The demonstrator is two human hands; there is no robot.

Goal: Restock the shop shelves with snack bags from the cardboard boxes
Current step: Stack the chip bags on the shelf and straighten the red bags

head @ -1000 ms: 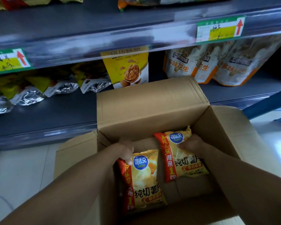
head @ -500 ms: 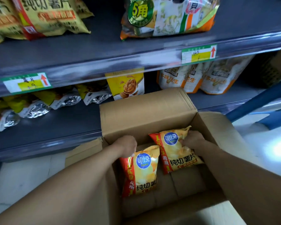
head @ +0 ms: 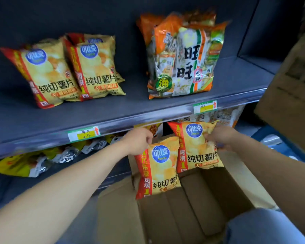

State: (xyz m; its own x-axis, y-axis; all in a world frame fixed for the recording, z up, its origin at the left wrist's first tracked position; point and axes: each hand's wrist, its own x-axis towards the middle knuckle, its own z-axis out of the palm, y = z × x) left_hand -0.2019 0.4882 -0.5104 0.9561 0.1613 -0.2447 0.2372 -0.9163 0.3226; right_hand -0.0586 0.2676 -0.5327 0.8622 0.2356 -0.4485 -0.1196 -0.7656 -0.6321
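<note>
My left hand (head: 138, 140) pinches the top of a yellow-and-red chip bag (head: 158, 170), which hangs above the open cardboard box (head: 236, 191). My right hand (head: 220, 138) grips the right edge of a second, identical chip bag (head: 195, 147) just beside it, a little higher. Both bags are lifted out of the box, just below the front lip of the upper grey shelf (head: 113, 110). On that shelf stand matching chip bags (head: 69, 69) at the left. The box interior that shows below the bags holds nothing.
A stack of orange-and-white rice cracker bags (head: 183, 59) stands on the upper shelf at right. The lower shelf holds yellow and silver packets (head: 42, 157). Another cardboard box (head: 292, 88) looms at the right edge. Price tags (head: 84, 133) hang on the shelf lip.
Both hands have lifted their chip bags up out of the box toward the upper shelf. My view has tilted upward, showing the upper shelf's stock.
</note>
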